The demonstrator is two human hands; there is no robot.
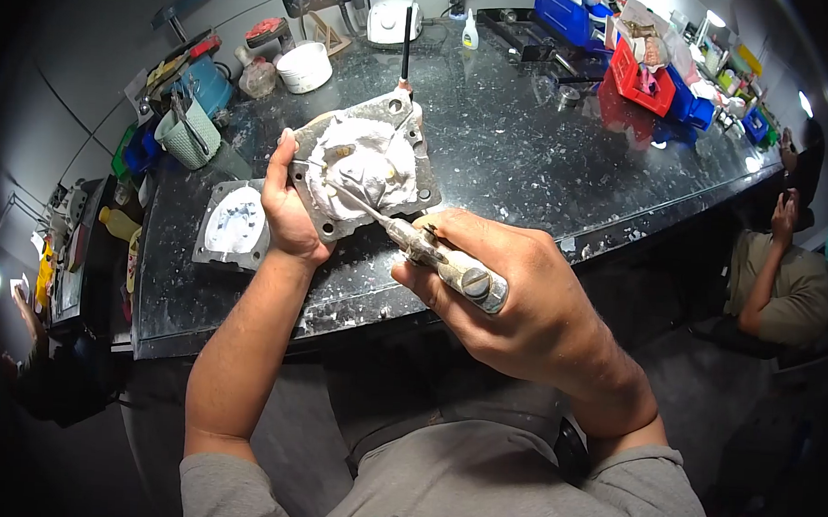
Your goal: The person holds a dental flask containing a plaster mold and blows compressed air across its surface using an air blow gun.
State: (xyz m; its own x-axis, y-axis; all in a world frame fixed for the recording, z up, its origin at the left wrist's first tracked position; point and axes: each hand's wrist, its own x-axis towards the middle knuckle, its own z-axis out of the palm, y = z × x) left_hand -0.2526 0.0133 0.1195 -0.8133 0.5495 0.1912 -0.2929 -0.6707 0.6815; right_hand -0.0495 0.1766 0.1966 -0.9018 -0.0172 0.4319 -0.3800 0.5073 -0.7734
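My left hand [290,207] grips the left edge of a metal dental flask half [422,171], thumb on its rim. White plaster [368,141] with a rough, raised middle fills the flask. In my right hand [515,281] is a metal air chisel [464,275] with a slotted screw on its rear end. Its thin pointed tip reaches the lower left part of the plaster; whether it touches is hard to tell. On the bench to the left lies another flask half [235,223], holding white plaster with a hollowed arch.
The dark bench [520,161] is strewn with white crumbs. A black rod [406,50] stands out behind the flask. Around the back are a tool basket [188,138], a white tub [304,67], a small bottle [470,32] and a red bin [639,83]. Another person [782,284] sits at right.
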